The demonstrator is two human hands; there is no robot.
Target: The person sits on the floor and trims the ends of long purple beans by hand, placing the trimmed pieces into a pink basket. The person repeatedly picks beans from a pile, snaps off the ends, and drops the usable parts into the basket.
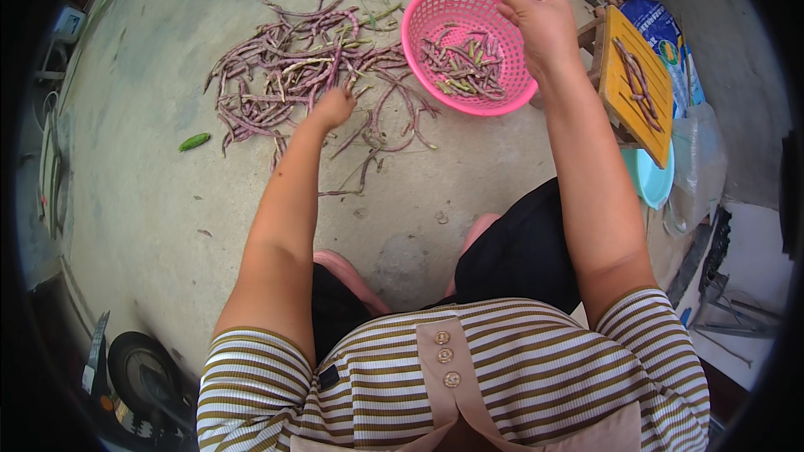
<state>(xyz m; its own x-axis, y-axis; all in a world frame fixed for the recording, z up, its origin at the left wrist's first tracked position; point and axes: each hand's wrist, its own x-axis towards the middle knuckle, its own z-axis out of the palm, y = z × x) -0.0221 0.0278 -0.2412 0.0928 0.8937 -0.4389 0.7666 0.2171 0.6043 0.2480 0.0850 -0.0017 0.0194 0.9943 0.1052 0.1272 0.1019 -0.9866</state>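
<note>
A loose heap of purple long beans (282, 75) lies on the concrete floor in front of me. My left hand (336, 107) reaches down to the heap's near right side, its fingertips among the beans. The back of that hand hides whether a bean is between its fingers. My right hand (545, 19) is raised over the right rim of a pink plastic colander (433, 85), fingers bent and apart from the thumb, with nothing visible in them. Short broken bean pieces (468, 66), purple with some green, lie in the colander.
Some beans (637, 85) lie on a yellow slatted wooden stool (653, 119) at right. Beside it are a turquoise basin (653, 179), a blue printed sack (653, 28) and a clear plastic bag (697, 163). A green vegetable (194, 142) lies left; a wheel (143, 367) stands lower left.
</note>
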